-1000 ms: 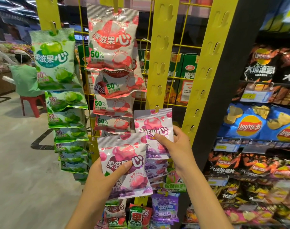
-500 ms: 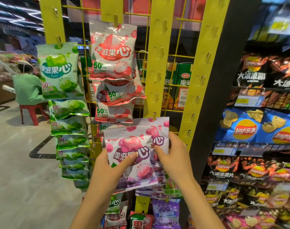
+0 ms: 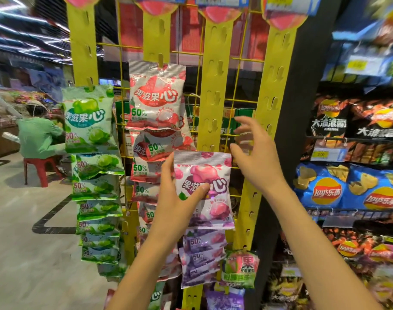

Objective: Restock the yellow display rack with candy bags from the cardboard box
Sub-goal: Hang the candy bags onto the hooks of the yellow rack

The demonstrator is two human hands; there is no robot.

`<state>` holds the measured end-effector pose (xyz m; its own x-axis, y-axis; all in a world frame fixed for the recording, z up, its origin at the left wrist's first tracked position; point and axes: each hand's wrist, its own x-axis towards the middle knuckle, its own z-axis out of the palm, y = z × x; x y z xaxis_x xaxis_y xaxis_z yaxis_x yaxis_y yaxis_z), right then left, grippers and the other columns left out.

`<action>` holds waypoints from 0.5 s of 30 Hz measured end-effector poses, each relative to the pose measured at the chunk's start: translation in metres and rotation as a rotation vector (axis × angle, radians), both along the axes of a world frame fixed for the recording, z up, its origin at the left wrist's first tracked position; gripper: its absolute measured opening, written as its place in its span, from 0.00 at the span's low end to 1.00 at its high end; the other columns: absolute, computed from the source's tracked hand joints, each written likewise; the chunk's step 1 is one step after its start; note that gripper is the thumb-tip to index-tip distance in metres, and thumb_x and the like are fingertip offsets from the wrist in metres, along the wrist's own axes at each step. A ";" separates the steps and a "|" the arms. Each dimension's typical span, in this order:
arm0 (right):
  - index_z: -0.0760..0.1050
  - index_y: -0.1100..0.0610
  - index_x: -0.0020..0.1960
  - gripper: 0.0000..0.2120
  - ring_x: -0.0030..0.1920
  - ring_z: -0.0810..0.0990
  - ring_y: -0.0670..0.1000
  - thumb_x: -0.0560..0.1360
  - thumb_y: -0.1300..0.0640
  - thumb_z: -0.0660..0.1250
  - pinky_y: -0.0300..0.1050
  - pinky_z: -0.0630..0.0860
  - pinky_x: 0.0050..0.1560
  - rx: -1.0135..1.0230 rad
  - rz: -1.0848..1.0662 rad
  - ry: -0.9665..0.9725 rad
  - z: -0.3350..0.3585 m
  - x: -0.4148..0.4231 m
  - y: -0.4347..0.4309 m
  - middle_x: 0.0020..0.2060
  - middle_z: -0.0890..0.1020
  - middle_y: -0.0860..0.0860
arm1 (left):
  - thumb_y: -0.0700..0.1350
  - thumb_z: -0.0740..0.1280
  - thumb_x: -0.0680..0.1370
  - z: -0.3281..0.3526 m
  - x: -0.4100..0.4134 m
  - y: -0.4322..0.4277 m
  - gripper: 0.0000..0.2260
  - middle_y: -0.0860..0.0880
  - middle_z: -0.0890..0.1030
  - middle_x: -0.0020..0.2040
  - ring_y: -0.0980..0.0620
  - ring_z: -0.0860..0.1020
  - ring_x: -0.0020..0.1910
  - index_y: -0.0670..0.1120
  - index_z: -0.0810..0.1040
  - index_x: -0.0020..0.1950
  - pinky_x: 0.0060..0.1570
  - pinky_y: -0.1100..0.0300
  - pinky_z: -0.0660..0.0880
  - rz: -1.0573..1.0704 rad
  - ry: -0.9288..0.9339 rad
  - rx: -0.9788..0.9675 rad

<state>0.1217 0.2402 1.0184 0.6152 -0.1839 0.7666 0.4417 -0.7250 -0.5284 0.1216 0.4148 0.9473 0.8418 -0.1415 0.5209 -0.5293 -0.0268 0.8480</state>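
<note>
My left hand [image 3: 179, 198] grips a pink-and-purple candy bag [image 3: 205, 189] by its left edge, thumb across the front, and holds it against the third yellow strip [image 3: 213, 101] of the display rack. Several purple bags [image 3: 202, 253] hang below it on that strip. My right hand [image 3: 253, 153] hovers just right of the bag's top corner, fingers spread and loosely curved, holding nothing. Red bags [image 3: 156, 99] hang on the second strip, green bags [image 3: 88, 121] on the first. The cardboard box is out of view.
Shelves of Lay's crisps [image 3: 352, 189] fill the right side behind a black post [image 3: 298, 108]. The fourth yellow strip [image 3: 269, 104] has bare hooks. A person in green [image 3: 37, 135] sits on a red stool [image 3: 40, 168] at far left, across open floor.
My left hand has lifted the bag up and right onto the third strip, covering the bag that hung there. My right hand has let go of that hung bag and risen, opening. The view tilted upward.
</note>
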 end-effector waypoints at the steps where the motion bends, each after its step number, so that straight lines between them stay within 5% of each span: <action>1: 0.69 0.51 0.70 0.24 0.55 0.78 0.47 0.77 0.64 0.67 0.38 0.78 0.54 -0.017 0.017 -0.005 0.010 0.003 0.000 0.56 0.77 0.50 | 0.52 0.72 0.75 0.001 0.003 0.000 0.39 0.72 0.54 0.71 0.73 0.53 0.70 0.64 0.50 0.77 0.67 0.68 0.54 -0.004 -0.051 0.010; 4: 0.68 0.52 0.71 0.24 0.51 0.81 0.48 0.77 0.64 0.68 0.35 0.79 0.48 -0.042 0.052 -0.017 0.033 0.014 0.001 0.54 0.79 0.51 | 0.50 0.70 0.78 0.003 0.006 -0.002 0.40 0.70 0.50 0.77 0.74 0.50 0.73 0.64 0.46 0.79 0.63 0.81 0.54 -0.020 -0.169 0.035; 7: 0.68 0.51 0.70 0.25 0.47 0.82 0.49 0.76 0.64 0.69 0.40 0.81 0.47 -0.038 0.066 -0.050 0.043 0.022 0.003 0.50 0.80 0.50 | 0.47 0.67 0.80 0.005 0.006 -0.005 0.37 0.73 0.50 0.76 0.74 0.50 0.74 0.62 0.46 0.79 0.65 0.82 0.53 -0.062 -0.215 0.042; 12: 0.70 0.48 0.68 0.25 0.48 0.83 0.51 0.76 0.65 0.70 0.49 0.84 0.47 -0.003 0.137 -0.099 0.044 0.031 0.007 0.53 0.78 0.50 | 0.48 0.66 0.81 0.005 0.012 -0.010 0.27 0.80 0.60 0.67 0.82 0.56 0.66 0.63 0.60 0.76 0.58 0.86 0.57 -0.092 -0.193 0.086; 15: 0.72 0.49 0.69 0.25 0.50 0.82 0.51 0.76 0.66 0.69 0.47 0.84 0.47 0.002 0.143 -0.113 0.042 0.034 0.006 0.50 0.78 0.46 | 0.48 0.66 0.81 0.005 0.018 -0.012 0.25 0.74 0.62 0.69 0.82 0.57 0.65 0.61 0.62 0.76 0.58 0.86 0.57 -0.078 -0.184 0.085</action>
<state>0.1554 0.2465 1.0604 0.5455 -0.1020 0.8319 0.5970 -0.6494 -0.4711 0.1392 0.4024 0.9523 0.7183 -0.2524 0.6483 -0.6783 -0.0466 0.7333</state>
